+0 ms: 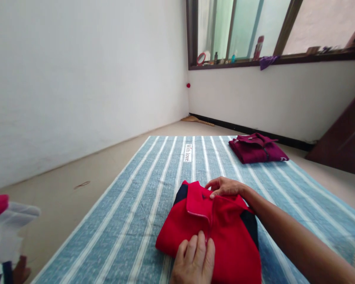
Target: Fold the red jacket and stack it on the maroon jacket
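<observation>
A folded red jacket (pixel 225 232) with dark navy shoulder panels and a front zip lies on the striped blue-and-white cloth (pixel 121 213). Flat on its front, beside the zip, rests my left hand (pixel 193 258), fingers stretched out and open. My right hand (pixel 226 187) is at the collar's right side, closed with thumb and fingers on the collar fabric. Farther back on the right of the cloth sits a folded maroon zip garment (pixel 256 149).
Pale floor (pixel 100 163) borders the cloth on the left, with a thin loop (pixel 82 185) on it. White and pink fabric (pixel 8 225) shows at lower left. A broom (pixel 197 119) lies in the corner. Bottles and a mirror (pixel 201 58) stand on the window sill.
</observation>
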The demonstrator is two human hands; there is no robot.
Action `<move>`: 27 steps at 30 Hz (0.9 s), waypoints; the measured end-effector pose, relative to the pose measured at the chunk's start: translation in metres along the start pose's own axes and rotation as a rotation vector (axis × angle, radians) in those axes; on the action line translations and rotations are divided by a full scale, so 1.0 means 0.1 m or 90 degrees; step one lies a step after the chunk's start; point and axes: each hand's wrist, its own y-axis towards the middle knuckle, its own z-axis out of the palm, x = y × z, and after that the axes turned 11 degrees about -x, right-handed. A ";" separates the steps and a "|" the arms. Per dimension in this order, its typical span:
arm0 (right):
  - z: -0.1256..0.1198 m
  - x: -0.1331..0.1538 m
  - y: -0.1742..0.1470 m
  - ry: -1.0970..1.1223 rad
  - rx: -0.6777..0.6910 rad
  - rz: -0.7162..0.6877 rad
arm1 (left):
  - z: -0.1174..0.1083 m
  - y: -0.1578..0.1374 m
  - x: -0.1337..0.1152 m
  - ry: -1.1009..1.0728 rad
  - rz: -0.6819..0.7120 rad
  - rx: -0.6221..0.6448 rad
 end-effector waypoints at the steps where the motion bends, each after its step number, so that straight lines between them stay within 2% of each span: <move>1: -0.01 0.01 -0.03 -0.041 -0.044 -0.007 | -0.03 0.00 0.02 -0.013 0.012 0.040; 3: -0.04 0.07 -0.15 -0.094 -0.128 -0.016 | -0.10 0.02 0.07 -0.032 0.024 0.096; 6: -0.03 0.24 -0.45 -0.098 -0.253 -0.041 | -0.20 0.09 0.14 -0.057 0.005 0.130; 10: 0.11 0.34 -0.98 -0.141 -0.413 -0.148 | -0.32 0.20 0.22 -0.132 -0.016 0.235; 14: 0.34 0.22 -1.34 -0.257 -0.494 -0.258 | -0.41 0.33 0.25 -0.163 -0.035 0.265; 19: 0.53 0.05 -1.40 -0.360 -0.570 -0.281 | -0.34 0.42 0.15 -0.124 -0.098 0.258; 23: 0.59 0.06 -1.35 -0.377 -0.607 -0.282 | -0.28 0.48 0.06 -0.105 -0.139 0.257; 27: 0.63 0.11 -1.32 -0.380 -0.621 -0.296 | -0.24 0.54 0.01 -0.116 -0.174 0.219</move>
